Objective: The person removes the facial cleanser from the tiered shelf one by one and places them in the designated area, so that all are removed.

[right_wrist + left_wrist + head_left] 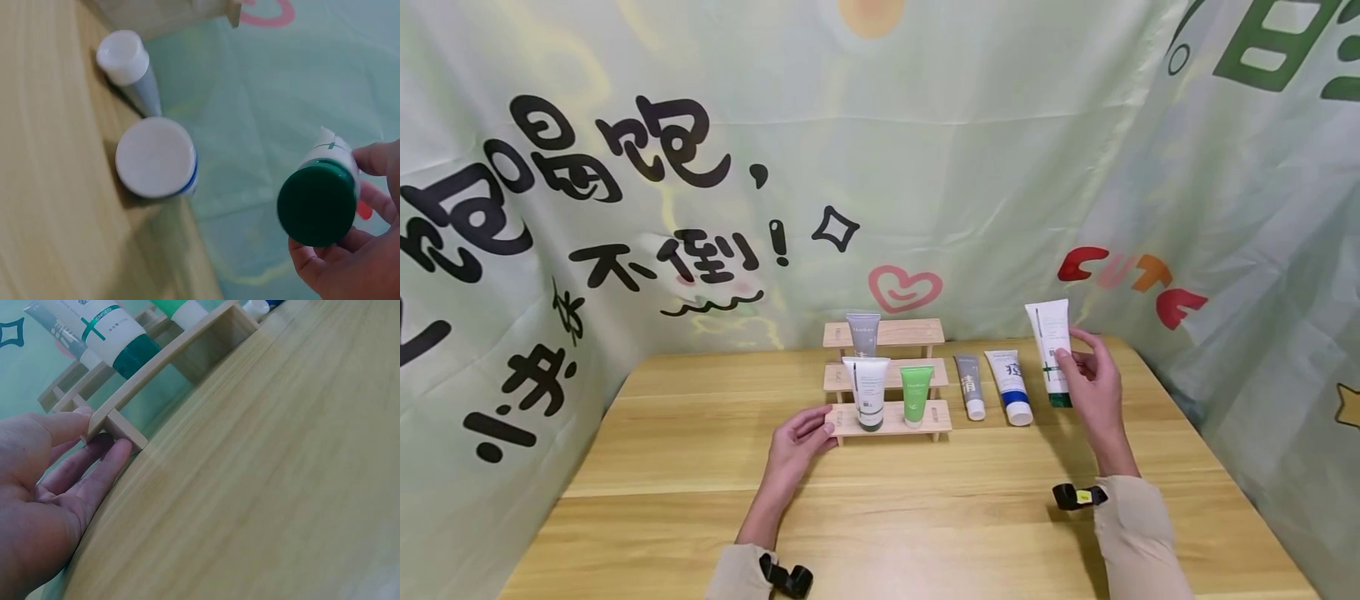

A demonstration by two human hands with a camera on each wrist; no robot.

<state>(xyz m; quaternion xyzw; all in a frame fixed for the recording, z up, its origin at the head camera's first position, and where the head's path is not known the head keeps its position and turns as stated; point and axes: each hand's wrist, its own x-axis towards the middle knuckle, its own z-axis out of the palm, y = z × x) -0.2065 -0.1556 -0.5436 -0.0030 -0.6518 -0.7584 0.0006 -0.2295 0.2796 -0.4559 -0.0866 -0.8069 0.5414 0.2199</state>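
In the head view my right hand (1093, 379) holds a white squeeze tube (1051, 346) upright at the right, its dark green cap (317, 203) downward and apart from the table. My left hand (797, 437) grips the left end of the lowest step of a three-step wooden display rack (891, 421), thumb and fingers about its corner. On that step stand a white tube (870, 387) with a green cap and a small green tube (916, 392). A grey-purple tube (864, 333) stands higher on the rack, its lower part hidden behind the white one.
Right of the rack are a slim grey tube (970, 387) and a white tube with a blue band (1011, 387), both with white caps. The wooden table (880, 517) meets a printed cloth backdrop (962, 183) behind and at the sides.
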